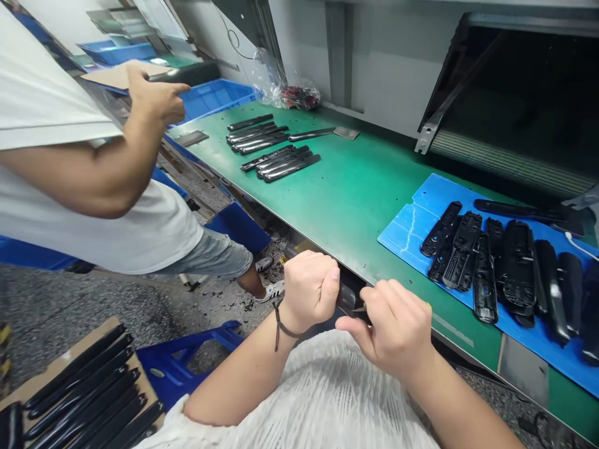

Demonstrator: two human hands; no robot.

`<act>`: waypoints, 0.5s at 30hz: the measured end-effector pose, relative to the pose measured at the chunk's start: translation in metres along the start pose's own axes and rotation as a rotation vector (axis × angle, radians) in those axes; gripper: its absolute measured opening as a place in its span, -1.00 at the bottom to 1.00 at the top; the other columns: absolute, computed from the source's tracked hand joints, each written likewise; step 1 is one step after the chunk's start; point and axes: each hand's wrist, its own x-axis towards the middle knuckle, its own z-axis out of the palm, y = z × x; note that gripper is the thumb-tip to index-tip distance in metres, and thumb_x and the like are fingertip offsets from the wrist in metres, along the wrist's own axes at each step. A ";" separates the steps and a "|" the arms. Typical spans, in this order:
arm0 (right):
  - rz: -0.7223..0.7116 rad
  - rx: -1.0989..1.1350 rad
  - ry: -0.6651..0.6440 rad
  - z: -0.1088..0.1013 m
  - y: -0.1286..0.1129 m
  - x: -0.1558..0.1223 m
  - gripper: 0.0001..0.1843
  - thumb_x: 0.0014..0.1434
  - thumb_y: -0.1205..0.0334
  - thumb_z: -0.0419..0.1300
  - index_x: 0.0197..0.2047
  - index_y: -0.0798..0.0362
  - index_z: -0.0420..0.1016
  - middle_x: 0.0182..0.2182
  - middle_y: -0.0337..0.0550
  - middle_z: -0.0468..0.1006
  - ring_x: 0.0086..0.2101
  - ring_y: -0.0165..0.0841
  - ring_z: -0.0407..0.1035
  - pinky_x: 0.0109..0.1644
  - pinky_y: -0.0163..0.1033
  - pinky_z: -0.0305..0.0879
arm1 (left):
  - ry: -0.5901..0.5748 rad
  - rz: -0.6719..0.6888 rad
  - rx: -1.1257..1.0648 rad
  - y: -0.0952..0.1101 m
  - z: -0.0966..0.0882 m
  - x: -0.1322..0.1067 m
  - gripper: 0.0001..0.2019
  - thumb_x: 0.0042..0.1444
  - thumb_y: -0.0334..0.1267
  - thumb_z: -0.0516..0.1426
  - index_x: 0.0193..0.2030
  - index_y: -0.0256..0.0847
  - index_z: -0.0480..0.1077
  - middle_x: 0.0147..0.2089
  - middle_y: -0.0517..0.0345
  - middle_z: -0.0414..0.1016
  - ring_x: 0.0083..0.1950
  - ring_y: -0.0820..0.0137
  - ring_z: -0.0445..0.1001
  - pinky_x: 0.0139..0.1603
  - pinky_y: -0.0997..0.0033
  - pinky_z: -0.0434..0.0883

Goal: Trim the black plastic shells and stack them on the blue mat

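My left hand (311, 293) is closed around a black plastic housing (350, 296) at the front edge of the green workbench (355, 199). My right hand (393, 327) pinches a small metal-tipped blade (359, 308) against that housing, though its fingers hide most of the tool. On a blue mat (407, 231) to the right lie several black moulded housings (484, 280), out of reach of neither hand's grip. Further along the bench, several long black bars (281, 163) lie in neat rows.
A co-worker (107, 187) stands at the left, one hand on a cardboard sheet (121, 76) near a blue crate (215, 100). A cardboard tray of long black parts (79, 393) and a blue stool (182, 355) sit low on the left. A dark machine opening (515, 106) stands behind the bench.
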 end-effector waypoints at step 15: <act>-0.031 -0.049 -0.065 -0.008 0.004 0.005 -0.40 0.50 -0.21 -0.07 -0.47 -0.01 0.30 -0.55 -0.20 0.24 -0.46 -0.32 0.02 -0.39 -0.12 -0.17 | -0.027 -0.087 -0.004 0.004 0.004 -0.002 -0.61 0.32 -0.27 -0.03 -0.58 -0.15 0.09 -0.63 0.18 0.15 -0.54 0.38 0.09 -0.36 0.25 0.03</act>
